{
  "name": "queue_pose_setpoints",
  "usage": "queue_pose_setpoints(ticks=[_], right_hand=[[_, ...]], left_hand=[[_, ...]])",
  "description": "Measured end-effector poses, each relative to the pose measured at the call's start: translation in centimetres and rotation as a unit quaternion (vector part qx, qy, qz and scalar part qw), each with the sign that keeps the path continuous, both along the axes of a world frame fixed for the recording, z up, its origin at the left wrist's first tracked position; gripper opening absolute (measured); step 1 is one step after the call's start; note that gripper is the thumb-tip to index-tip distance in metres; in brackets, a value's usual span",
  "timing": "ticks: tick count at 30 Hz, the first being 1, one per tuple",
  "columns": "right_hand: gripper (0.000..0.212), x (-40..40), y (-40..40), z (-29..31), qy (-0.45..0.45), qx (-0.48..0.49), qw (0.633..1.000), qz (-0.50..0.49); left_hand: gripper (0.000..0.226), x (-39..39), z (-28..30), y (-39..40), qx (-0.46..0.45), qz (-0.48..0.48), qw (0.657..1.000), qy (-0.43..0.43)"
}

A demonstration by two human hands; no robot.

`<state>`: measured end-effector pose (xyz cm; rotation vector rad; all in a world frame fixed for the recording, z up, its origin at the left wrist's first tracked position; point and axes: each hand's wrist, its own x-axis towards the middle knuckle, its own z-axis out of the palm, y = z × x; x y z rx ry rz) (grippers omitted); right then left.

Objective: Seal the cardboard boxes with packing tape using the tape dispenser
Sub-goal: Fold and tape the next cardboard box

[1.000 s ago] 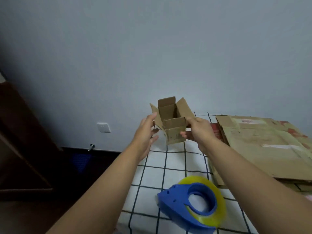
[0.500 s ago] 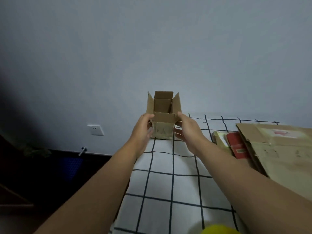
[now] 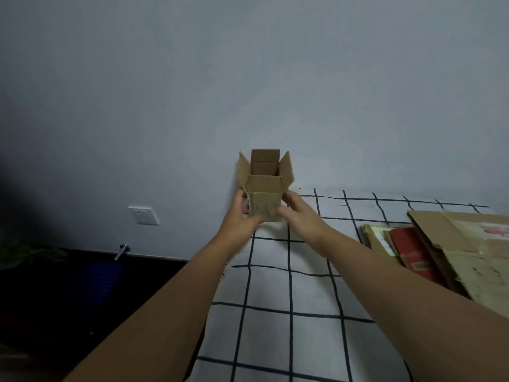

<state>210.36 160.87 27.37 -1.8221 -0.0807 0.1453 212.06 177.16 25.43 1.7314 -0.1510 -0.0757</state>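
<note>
Fingers of the left hand [image 3: 239,216] curl round the left side of a small cardboard box [image 3: 265,198], the thumb lying up along its near left corner, while the right hand [image 3: 298,213] clasps the opposite side, its fingertips spread across the lower front face and its thumb on the right wall. Both hands hold the box between them at the centre of the frame, at the far left corner of the surface; whether its bottom touches the surface I cannot tell, since the hands hide its lower edge.

All four top flaps stand open: the far one upright, the two side ones splayed outward, the near one raised toward the camera. Only bare cardboard walls show inside (the floor of the box is hidden behind the near flap, so any contents cannot be told). Pale tape with ragged edges lies across the front face.

Both bare forearms reach in from the lower edge of the frame over a white cloth [image 3: 275,285] with a dark grid pattern. At the right edge lies a stack of flattened cardboard [image 3: 462,252], with a red flat packet [image 3: 410,249] tucked against its left side. On the grey wall [image 3: 248,78] at the left sits a white socket [image 3: 143,215].
</note>
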Motion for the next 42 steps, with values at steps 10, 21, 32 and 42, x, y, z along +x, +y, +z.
queue_pose_setpoints(ticks=[10,21,32,42], right_hand=[[0.081,1.8,1.7,-2.5,-0.060,-0.355,0.933,-0.005],[0.099,2.2,1.0,-2.7,0.008,-0.430,0.903,-0.012],[0.079,-7.5,-2.0,1.1,-0.108,-0.530,0.841,-0.032],[0.078,-16.8,-8.5,5.8,-0.163,-0.564,0.809,-0.034]], left_hand=[[0.065,1.0,-1.7,0.7,0.217,0.045,0.974,-0.045],[0.081,0.3,-1.3,1.0,0.407,0.055,0.911,-0.035],[0.070,-8.3,2.1,-0.6,0.485,0.099,0.857,-0.145],[0.060,-17.6,6.4,-7.7,0.488,0.026,0.848,-0.204]])
